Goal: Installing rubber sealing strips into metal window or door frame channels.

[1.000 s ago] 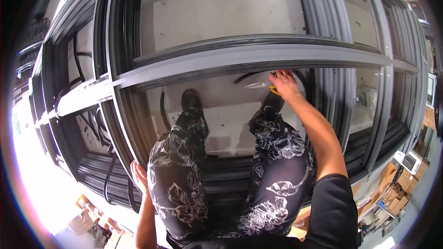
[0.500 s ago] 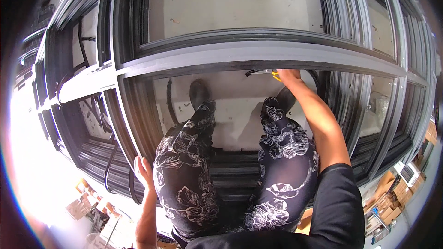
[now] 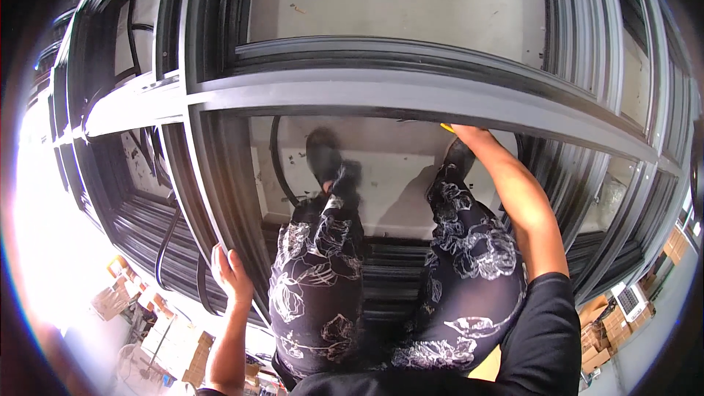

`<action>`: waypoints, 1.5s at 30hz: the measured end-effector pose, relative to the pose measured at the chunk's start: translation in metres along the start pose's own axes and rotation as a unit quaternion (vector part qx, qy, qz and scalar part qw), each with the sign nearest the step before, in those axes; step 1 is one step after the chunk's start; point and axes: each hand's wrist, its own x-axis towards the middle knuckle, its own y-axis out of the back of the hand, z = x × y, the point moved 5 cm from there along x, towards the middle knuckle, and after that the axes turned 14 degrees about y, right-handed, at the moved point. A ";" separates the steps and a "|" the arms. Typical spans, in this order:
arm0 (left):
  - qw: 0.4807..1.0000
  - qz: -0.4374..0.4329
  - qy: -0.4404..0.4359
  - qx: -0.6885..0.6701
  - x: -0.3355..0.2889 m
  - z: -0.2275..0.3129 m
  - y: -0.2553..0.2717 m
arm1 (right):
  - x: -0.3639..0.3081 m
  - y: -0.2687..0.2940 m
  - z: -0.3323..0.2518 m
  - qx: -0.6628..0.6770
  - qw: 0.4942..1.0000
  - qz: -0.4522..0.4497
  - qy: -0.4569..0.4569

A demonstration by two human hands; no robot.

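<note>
Under the grey crossbar's near edge, the right hand meets a yellow-handled tool, its grip too hidden to tell, and the left hand, thumb spread, rests on the side rail, where firm bracing should aid control.

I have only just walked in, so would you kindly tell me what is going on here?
A person's legs are inside an opening in the dark frames. The right hand reaches under the grey crossbar, its fingertips hidden; a bit of a yellow item shows beside it, the rest out of sight. The left hand is open, at the frame's edge on the left. A curved black strip shows left of the left shoe.
</note>
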 end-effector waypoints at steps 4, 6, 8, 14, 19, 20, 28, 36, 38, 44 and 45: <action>0.997 0.042 -0.038 0.058 -0.010 -0.009 0.008 | 0.001 -0.016 0.000 0.001 0.999 -0.035 0.015; 0.999 -0.010 0.020 0.030 -0.011 -0.015 0.010 | 0.001 -0.022 0.000 0.003 0.998 -0.059 0.016; 0.999 0.026 -0.028 0.022 -0.014 -0.004 0.014 | -0.002 -0.027 -0.003 -0.002 0.997 -0.075 0.032; 1.000 -0.001 0.025 0.017 -0.012 0.021 0.034 | -0.028 -0.028 -0.037 0.027 0.980 -0.155 0.120; 0.998 0.052 -0.026 0.002 -0.025 0.023 0.073 | -0.059 0.020 -0.126 0.053 0.927 -0.264 0.263; 0.997 0.058 -0.037 -0.032 -0.023 0.018 0.080 | -0.062 0.038 -0.146 -0.011 0.913 -0.279 0.299; 0.989 0.086 -0.115 -0.034 -0.007 -0.002 0.088 | -0.075 0.146 -0.235 0.075 0.916 -0.317 0.234; 0.978 0.121 0.113 -0.129 -0.087 -0.099 0.147 | -0.073 0.206 -0.226 0.088 0.947 -0.239 0.197; 0.956 0.176 0.188 -0.144 -0.132 -0.145 0.144 | -0.070 0.220 -0.236 0.170 0.941 -0.236 0.173; 0.791 0.032 0.541 -0.284 -0.303 -0.227 0.026 | -0.040 0.262 -0.307 0.257 0.943 -0.124 0.170; 0.764 -0.008 0.560 -0.321 -0.326 -0.219 0.006 | -0.035 0.269 -0.321 0.278 0.938 -0.109 0.177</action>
